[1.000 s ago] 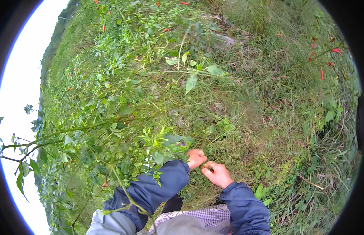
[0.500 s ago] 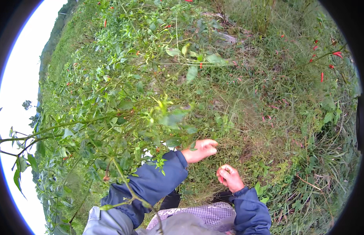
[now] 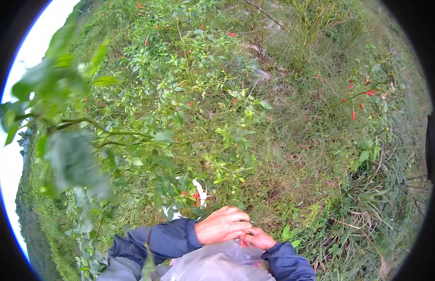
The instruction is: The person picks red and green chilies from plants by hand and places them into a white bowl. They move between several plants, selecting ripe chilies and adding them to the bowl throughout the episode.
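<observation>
My two hands meet at the lower middle, close above a translucent plastic bag point(image 3: 213, 263) in front of my body. My right hand point(image 3: 260, 239) is closed, with a red chili pepper point(image 3: 245, 244) showing at its fingertips. Over those fingertips reaches my left hand point(image 3: 223, 225), its fingers bent and pressed together; whatever they hold is hidden. Just beyond my left wrist, a white thing point(image 3: 201, 192) with red pieces beside it shows partly through the leaves.
Chili plants point(image 3: 199, 86) with scattered red peppers fill the left and far side. A leafy branch point(image 3: 110, 136) hangs close on the left, blurred. Grass point(image 3: 316, 173) covers the ground to the right, with a pepper-bearing stem point(image 3: 369, 92) at far right.
Both hands have drawn back toward my body and come together over the bag, the right still with red in its fingers. The view has shifted, and a branch looms nearer at left.
</observation>
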Tool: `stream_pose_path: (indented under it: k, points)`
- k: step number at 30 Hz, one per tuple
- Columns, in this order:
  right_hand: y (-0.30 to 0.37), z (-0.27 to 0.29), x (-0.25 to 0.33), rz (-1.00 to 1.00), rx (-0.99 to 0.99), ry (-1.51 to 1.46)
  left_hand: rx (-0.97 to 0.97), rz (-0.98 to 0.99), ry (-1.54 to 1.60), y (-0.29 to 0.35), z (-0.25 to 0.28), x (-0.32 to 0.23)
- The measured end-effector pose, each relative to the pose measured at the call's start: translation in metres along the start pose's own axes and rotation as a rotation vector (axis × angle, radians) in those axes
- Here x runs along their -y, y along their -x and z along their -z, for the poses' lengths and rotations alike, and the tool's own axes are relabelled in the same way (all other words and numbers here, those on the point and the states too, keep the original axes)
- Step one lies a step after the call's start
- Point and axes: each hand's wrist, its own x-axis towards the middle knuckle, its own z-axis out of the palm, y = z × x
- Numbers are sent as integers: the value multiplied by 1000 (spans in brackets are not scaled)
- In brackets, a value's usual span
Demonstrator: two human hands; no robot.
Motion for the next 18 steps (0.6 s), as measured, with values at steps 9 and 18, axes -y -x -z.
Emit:
stream_pose_path:
  k: [9,18]
  points:
    - [-20,-100,76,115,293,135,37,172,12,109,34,-33]
    - [-71,-197,115,-81,370,381,-532,575,1191,240,94,-69]
